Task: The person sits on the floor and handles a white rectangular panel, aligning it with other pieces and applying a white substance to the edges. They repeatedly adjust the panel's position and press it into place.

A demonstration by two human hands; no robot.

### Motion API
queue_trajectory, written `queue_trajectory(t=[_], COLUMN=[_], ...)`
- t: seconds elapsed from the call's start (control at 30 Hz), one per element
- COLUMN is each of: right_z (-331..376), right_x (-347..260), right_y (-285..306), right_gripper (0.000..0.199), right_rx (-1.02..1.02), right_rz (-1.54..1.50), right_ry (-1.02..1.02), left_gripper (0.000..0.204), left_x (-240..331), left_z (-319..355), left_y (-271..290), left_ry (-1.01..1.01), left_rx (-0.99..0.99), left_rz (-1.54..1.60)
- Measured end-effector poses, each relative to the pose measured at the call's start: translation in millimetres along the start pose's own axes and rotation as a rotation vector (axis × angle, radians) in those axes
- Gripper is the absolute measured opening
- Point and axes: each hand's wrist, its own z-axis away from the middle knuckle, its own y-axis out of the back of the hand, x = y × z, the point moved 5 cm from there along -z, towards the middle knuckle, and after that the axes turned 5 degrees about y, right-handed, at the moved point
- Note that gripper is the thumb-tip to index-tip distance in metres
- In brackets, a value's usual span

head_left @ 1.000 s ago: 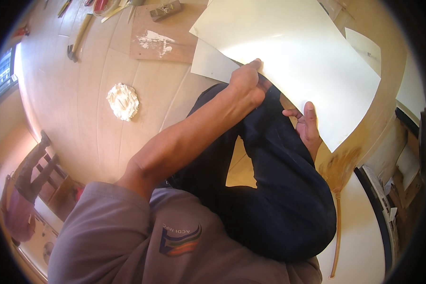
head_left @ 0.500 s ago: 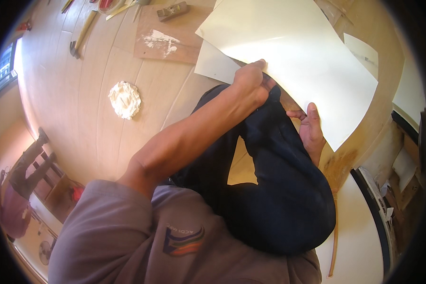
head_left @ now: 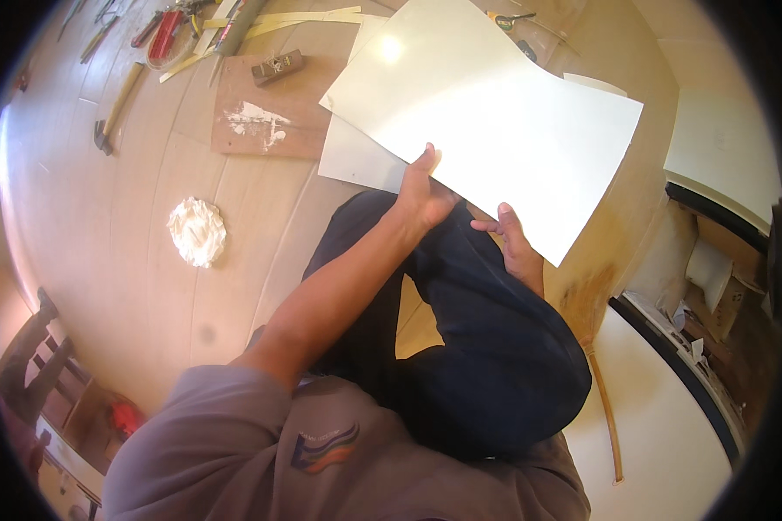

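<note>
Warm bright daylight, glare on the sheet, fisheye-bent edges.

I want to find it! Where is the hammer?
In the head view the hammer lies on the wooden floor at the upper left, left of the brown board and above the crumpled white rag.

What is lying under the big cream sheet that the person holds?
Under the cream sheet a second pale sheet sticks out at its left edge, resting on the wooden floor. Whatever else lies beneath is covered.
</note>
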Motion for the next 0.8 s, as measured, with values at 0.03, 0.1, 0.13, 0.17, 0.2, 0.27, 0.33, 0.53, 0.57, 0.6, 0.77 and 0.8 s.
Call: queue_trajectory(t=[0.03,0.1,0.13,0.17,0.2,0.27,0.33,0.53,0.57,0.6,0.77,0.8], right_z=[4,7,8,8,1,-4,-11,-78,-85,-91,-85,-84], right_x=[-11,-14,-12,-12,-1,11,10,-66,-69,-69,-78,-84], right_y=[-6,-10,-7,-6,10,55,89,86,90,96,71,62], right_gripper=[0.05,0.061,0.065,0.069,0.073,0.08,0.084,0.073,0.066,0.06,0.046,0.046], right_rx=[0.0,-0.009,-0.085,-0.166,-0.322,-0.467,-0.456,0.093,0.125,0.158,0.159,0.159], right_rz=[0.036,-0.016,0.013,0.041,0.125,0.028,-0.297,-0.243,-0.172,-0.102,0.171,0.179], right_ry=[0.053,-0.027,-0.022,-0.011,0.051,0.113,0.126,0.133,0.09,0.047,0.072,0.072], left_gripper=[0.039,0.036,0.035,0.034,0.033,0.031,0.029,0.026,0.026,0.026,0.026,0.027], left_x=[2,7,6,8,11,2,5,7,3,-1,5,5], left_z=[-4,-12,-13,-11,-10,-18,-30,-27,-30,-34,-37,-36], left_y=[-7,-2,0,-2,-4,-10,-1,7,9,10,29,30], left_ry=[-0.005,-0.006,-0.003,-0.031,-0.06,-0.054,-0.046,-0.046,-0.026,-0.006,0.001,-0.009], left_rx=[-0.16,-0.071,-0.022,0.018,0.059,0.07,0.024,0.04,0.035,0.03,0.011,0.005], left_rz=[0.078,0.023,-0.002,-0.005,-0.008,0.028,0.102,0.141,0.148,0.155,0.054,0.052])
